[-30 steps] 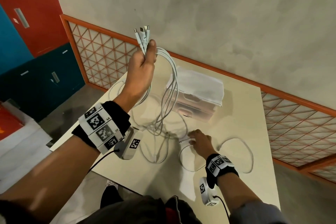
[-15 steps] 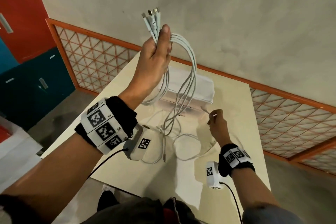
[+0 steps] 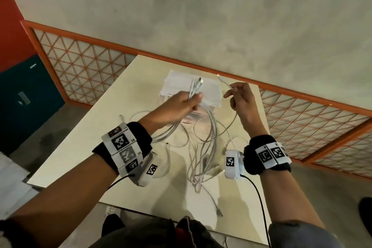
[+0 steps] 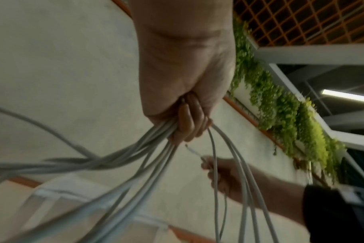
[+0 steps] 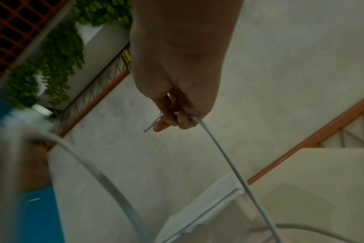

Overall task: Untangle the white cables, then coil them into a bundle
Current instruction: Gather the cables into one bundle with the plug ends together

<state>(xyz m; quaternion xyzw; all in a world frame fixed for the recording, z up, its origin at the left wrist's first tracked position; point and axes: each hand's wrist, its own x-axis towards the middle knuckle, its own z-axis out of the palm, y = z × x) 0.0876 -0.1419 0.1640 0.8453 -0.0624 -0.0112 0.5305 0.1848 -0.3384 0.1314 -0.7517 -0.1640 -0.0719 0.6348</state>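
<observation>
- White cables (image 3: 203, 147) hang in long, thin loops from the left hand down to the desk (image 3: 128, 86), where the strands cross and twist in a loose tangle near the front edge.
- Several connector ends (image 3: 198, 83) stick up together out of the left fist, over a white box (image 3: 175, 84) at the back of the desk.
- One loose plug (image 3: 219, 213) trails toward the near edge of the desk; other strands curve flat on the surface to the left.
- Left hand (image 3: 177, 104) is raised above the desk, fingers curled tight round the gathered cables; the left wrist view shows the strands (image 4: 135, 157) fanning out below the fingers (image 4: 189, 125).
- Right hand (image 3: 240, 96) is held up beside it, apart from it, pinching a single cable (image 3: 224, 82) just below its plug, which points up and away.
- From the right wrist view that cable (image 5: 224, 157) drops from the curled fingers (image 5: 177, 120) toward the desk.
- Both wrists carry black bands with square-patterned markers.
</observation>
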